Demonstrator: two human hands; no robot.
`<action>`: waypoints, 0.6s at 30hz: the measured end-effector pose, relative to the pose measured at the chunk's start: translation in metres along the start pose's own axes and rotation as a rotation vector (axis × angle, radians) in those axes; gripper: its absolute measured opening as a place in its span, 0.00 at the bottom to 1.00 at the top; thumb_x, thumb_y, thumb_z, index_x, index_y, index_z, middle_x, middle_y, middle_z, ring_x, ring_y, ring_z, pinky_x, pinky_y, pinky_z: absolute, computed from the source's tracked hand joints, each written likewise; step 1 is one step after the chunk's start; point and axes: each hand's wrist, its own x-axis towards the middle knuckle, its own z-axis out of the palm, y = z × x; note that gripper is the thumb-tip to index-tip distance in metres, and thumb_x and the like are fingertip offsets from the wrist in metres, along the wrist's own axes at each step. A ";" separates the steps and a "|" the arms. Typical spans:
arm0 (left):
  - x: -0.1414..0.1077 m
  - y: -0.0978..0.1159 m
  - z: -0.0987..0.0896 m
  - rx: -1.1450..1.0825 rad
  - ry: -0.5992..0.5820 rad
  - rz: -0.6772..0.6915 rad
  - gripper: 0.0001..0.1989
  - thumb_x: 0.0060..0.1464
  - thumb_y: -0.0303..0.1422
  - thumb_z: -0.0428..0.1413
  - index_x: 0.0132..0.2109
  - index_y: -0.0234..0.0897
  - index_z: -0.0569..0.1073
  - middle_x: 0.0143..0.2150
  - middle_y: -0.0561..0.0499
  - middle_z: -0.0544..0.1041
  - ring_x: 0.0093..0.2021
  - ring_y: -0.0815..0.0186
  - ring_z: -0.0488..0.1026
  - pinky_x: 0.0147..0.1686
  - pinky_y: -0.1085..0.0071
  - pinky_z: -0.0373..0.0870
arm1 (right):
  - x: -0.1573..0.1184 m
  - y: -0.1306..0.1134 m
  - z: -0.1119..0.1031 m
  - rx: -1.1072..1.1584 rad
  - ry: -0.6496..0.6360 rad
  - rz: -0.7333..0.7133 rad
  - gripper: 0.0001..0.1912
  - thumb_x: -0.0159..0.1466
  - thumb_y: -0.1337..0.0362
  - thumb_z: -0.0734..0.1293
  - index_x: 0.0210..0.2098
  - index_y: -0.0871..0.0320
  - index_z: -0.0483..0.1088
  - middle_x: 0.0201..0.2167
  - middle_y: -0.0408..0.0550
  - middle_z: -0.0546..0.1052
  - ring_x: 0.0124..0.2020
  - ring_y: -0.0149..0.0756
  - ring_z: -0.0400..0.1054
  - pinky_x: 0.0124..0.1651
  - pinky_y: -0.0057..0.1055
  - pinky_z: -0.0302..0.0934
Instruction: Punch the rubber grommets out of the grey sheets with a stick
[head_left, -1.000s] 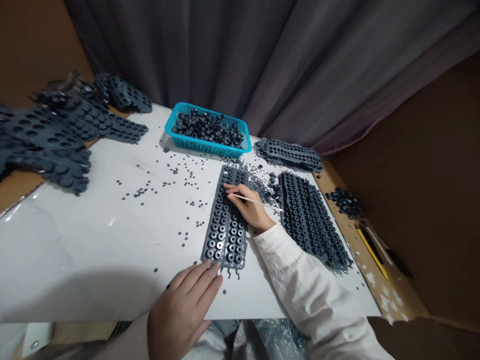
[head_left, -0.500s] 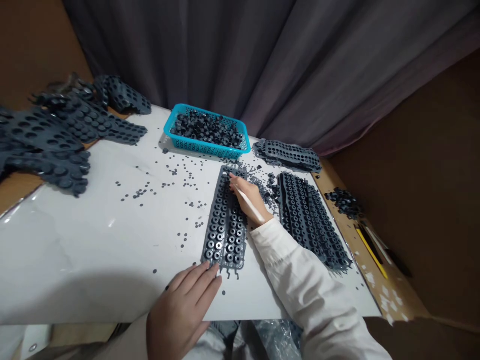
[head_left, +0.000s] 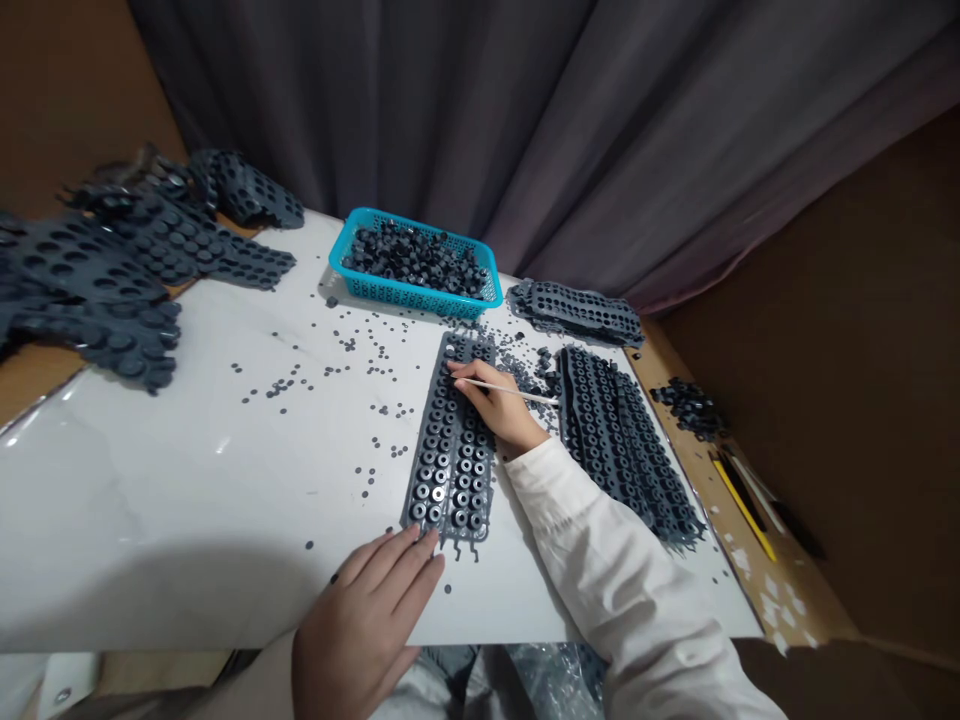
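Observation:
A dark grey moulded rubber sheet [head_left: 450,468] with rows of round, ring-like parts lies lengthwise before me on the white tabletop. My left hand [head_left: 375,595] rests flat at its near left corner, fingers stretched out, fingertips touching the edge. Over the sheet's upper part is my right hand [head_left: 499,400], closed around a thin white stick [head_left: 517,388]. The stick's tip is at the sheet's left rows, near the far end, and its other end points right. One hole [head_left: 450,351] near the top left corner shows white through it. My right fingers hide part of the upper rows.
A blue basket [head_left: 412,298] full of small black parts stands at the back. Stacked rubber sheets [head_left: 622,440] lie at right, more sheets [head_left: 577,310] behind them. Crumpled sheets [head_left: 112,260] are at far left. Small black discs are scattered about. A yellow-handled tool [head_left: 742,503] lies at the right edge.
My right hand has moved slightly nearer to me, and the stick has swung from pointing along my forearm to lying nearly level, pointing right. My left hand stays put.

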 end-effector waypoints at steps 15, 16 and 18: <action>0.000 0.003 0.000 0.020 0.009 -0.031 0.25 0.51 0.34 0.57 0.57 0.41 0.67 0.62 0.52 0.65 0.57 0.57 0.66 0.55 0.62 0.62 | 0.001 0.002 0.003 0.051 0.038 0.034 0.07 0.65 0.59 0.62 0.34 0.55 0.67 0.44 0.52 0.78 0.49 0.41 0.72 0.50 0.40 0.65; 0.000 0.003 0.000 0.021 0.009 -0.032 0.25 0.51 0.33 0.57 0.57 0.41 0.67 0.62 0.52 0.65 0.57 0.58 0.66 0.55 0.62 0.62 | 0.001 0.002 0.003 0.042 0.032 0.025 0.07 0.65 0.59 0.62 0.35 0.55 0.68 0.44 0.52 0.78 0.49 0.41 0.72 0.50 0.40 0.65; 0.000 0.003 0.000 0.020 0.001 -0.036 0.24 0.51 0.33 0.56 0.56 0.42 0.67 0.62 0.52 0.65 0.57 0.58 0.66 0.55 0.62 0.62 | 0.001 0.002 0.002 0.000 0.020 0.005 0.07 0.65 0.60 0.62 0.35 0.55 0.68 0.44 0.52 0.78 0.48 0.41 0.72 0.50 0.40 0.65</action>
